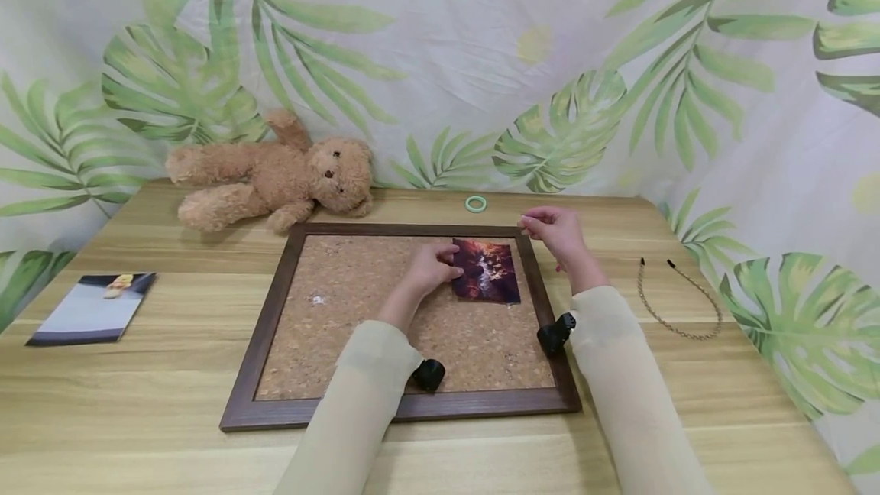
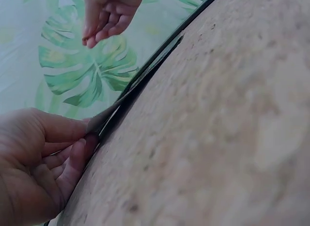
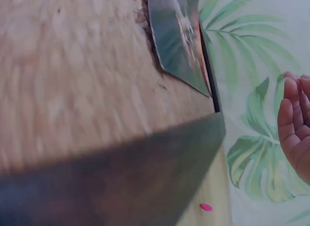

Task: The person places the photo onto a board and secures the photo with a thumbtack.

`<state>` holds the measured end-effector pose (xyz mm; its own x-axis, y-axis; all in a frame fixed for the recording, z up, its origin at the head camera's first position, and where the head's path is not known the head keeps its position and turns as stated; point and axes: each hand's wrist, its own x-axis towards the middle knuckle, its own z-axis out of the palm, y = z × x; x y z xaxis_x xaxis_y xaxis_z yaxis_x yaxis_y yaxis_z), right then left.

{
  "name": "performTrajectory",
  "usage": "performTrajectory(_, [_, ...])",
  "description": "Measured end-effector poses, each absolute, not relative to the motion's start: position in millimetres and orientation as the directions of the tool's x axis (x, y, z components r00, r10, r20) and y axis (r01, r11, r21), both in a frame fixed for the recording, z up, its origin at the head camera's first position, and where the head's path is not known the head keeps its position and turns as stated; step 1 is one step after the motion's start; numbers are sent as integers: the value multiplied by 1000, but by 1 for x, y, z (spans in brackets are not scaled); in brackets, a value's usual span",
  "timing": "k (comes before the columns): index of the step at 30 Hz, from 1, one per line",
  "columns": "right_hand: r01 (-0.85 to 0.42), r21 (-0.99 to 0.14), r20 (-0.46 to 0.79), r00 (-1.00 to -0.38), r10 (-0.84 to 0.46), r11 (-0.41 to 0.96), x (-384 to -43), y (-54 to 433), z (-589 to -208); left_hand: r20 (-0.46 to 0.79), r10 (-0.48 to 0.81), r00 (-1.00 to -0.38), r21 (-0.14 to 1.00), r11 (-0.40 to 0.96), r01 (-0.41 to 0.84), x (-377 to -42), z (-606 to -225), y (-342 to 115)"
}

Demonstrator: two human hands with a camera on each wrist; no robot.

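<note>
While my left hand (image 1: 430,269) pinches the left edge of a photo (image 1: 486,272) between thumb and fingers, the photo sits at the far right of the cork (image 1: 357,327), its right edge near the inner side of the dark frame (image 1: 270,327). Its sides run roughly along the frame's, with a slight turn, and its bright streak runs from far to near. It looks almost square from above, so I cannot tell its long axis; the board's own runs left to right. At my fingers the edge stands a little off the cork. The frame rims the cork all round, and the photo lies within it, with a white patch (image 1: 317,300) on the cork farther left. My right hand (image 1: 558,237) hangs beyond the frame's far right corner, thumb and fingertips drawn together; I cannot tell whether anything small is between them. Nearer, a pink piece (image 3: 206,207) lies on the table (image 1: 729,411) just right of the frame. A teddy bear (image 1: 275,174) lies far left, its head pointing right.
</note>
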<state>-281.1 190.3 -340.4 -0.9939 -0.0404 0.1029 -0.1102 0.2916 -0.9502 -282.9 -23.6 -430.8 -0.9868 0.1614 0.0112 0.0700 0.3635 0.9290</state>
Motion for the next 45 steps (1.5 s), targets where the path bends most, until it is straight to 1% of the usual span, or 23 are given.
performTrajectory(2, [-86,-951,73,-996,-53,296,-284,185,-343,-32,139,-990,895,445,33,-264,-404,-21])
performTrajectory(5, [-47,-948,20,-996,-87,314,-288,173,-349,-28,125,-992,866,498,38,-251,-388,-20])
performTrajectory(10, [-1,-928,-32,-996,-81,372,-296,156,-363,-4,133,-991,839,539,69,-248,-385,-19])
performTrajectory(13, [28,-933,-56,-996,-66,359,-298,152,-373,0,137,-991,843,533,74,-247,-385,-18])
performTrajectory(16, [26,-939,-47,-997,-53,343,-298,151,-383,4,140,-990,846,527,77,-246,-385,-15])
performTrajectory(20, [-20,-919,12,-1000,-22,394,-297,152,-391,16,138,-990,816,571,92,-245,-386,-14])
performTrajectory(24, [-43,-877,46,-999,-4,478,-296,151,-394,64,145,-987,724,674,146,-243,-384,-13])
performTrajectory(27, [-56,-856,64,-998,-1,514,-297,150,-394,115,168,-979,619,759,203,-241,-383,-12])
performTrajectory(30, [-64,-852,74,-997,-2,520,-297,150,-395,116,196,-974,529,817,228,-240,-384,-11])
performTrajectory(32, [-69,-856,81,-997,0,512,-297,151,-396,96,212,-973,495,838,231,-239,-385,-10])
performTrajectory(36, [-75,-861,86,-996,-1,503,-296,151,-397,65,222,-973,499,837,224,-239,-387,-10])
performTrajectory(40, [-68,-863,75,-997,-8,500,-296,151,-395,74,223,-972,501,834,229,-240,-387,-10])
performTrajectory(45, [-62,-849,63,-998,-16,525,-296,150,-395,70,239,-969,477,845,243,-241,-388,-12])
